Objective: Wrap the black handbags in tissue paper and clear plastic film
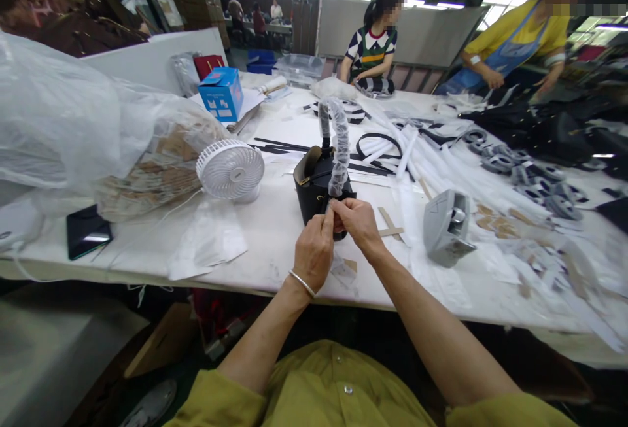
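Bag: black, open-topped, bucket-shaped handbag (307,197), standing on the white-covered worktable (275,244) directly before the person.
Handle: arched carrying handle wrapped in wrinkled clear film (340,146), rising above the bag.
Left hand (314,250): silver-coloured bangle (302,282) at wrist; thumb and forefinger pinched on the handle's near lower end.
Right hand (360,221): fingers bent, fingertips pinching at the same spot; exact piece gripped too small to tell.
Left of bag: round white plastic fan (230,170).
Right of bag: pale grey plastic dispenser (439,225).
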`<state>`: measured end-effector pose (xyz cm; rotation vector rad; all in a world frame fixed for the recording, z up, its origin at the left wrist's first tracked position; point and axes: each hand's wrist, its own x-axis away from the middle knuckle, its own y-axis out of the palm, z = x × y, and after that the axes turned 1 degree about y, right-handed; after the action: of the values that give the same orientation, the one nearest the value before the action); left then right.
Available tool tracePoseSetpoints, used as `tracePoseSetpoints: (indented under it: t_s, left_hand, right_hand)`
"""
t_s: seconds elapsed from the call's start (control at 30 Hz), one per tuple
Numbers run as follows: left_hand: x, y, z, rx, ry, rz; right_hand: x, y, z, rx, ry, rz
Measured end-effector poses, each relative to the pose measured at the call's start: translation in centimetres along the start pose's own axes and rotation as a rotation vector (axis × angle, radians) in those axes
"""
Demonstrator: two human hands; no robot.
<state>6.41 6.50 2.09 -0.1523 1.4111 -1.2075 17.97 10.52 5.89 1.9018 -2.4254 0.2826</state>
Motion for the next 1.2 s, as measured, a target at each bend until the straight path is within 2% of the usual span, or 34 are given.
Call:
tracePoseSetpoints:
  t_s: [0.13, 0.27, 0.37, 0.43, 0.47, 0.5, 0.57, 0.63, 0.67, 0.77, 0.83, 0.93, 1.07, 1.2]
  left_hand:
    - [2.1, 0.7, -0.3, 0.049, -0.086, 0.042]
    - [4.1, 0.6, 0.1, 0.100, -0.044, 0.036]
    - [5.7, -1.3, 0.8, 0.239, 0.107, -0.045]
    - [6.5, -3.3, 1.2, 0.408, 0.206, -0.171]
    - [6.7, -4.4, 1.2, 0.510, 0.202, -0.225]
    - [6.6, -5.4, 1.2, 0.606, 0.139, -0.242]
    - [5.5, -6.6, 0.8, 0.738, -0.153, -0.136]
    - [3.5, -6.3, 0.0, 0.792, -0.518, 0.075]
    - [2.3, -5.6, -0.4, 0.873, -0.614, 0.075]
    - [-0.8, -2.4, -0.9, 1.281, -0.819, -0.239]
    - [-2.0, -0.6, -0.6, 1.493, -0.912, -0.337]
    - [-2.8, 0.5, 0.0, 1.609, -0.992, -0.303]
    - [-3.2, 0.4, 0.2, 1.607, -1.016, -0.271]
    - [-3.4, 0.6, 0.2, 1.491, -0.981, -0.206]
  right_hand:
    - [0.1, 0.2, -0.1, -0.072, 0.022, -0.008]
    - [0.0, 0.3, 0.0, -0.166, 0.077, -0.002]
    - [0.0, 0.1, -0.1, -0.204, 0.111, -0.031]
    - [-0.1, -0.1, -0.2, -0.198, 0.108, -0.041]
    - [-0.1, -0.2, -0.2, -0.189, 0.096, -0.040]
    - [-0.1, -0.3, -0.2, -0.182, 0.078, -0.039]
    - [-0.2, -0.5, -0.1, -0.180, 0.042, -0.049]
    - [-0.2, -0.4, 0.0, -0.184, 0.023, -0.066]
    - [-0.1, -0.4, 0.1, -0.173, 0.011, -0.067]
    - [0.3, -0.2, 0.3, -0.086, -0.049, -0.039]
    - [0.4, -0.2, 0.4, -0.036, -0.072, -0.031]
    - [0.3, -0.5, 0.5, 0.001, -0.106, -0.024]
    - [-0.5, -0.7, 1.0, 0.027, -0.148, 0.003]
    - [-0.8, -0.4, 1.3, 0.034, -0.151, 0.009]
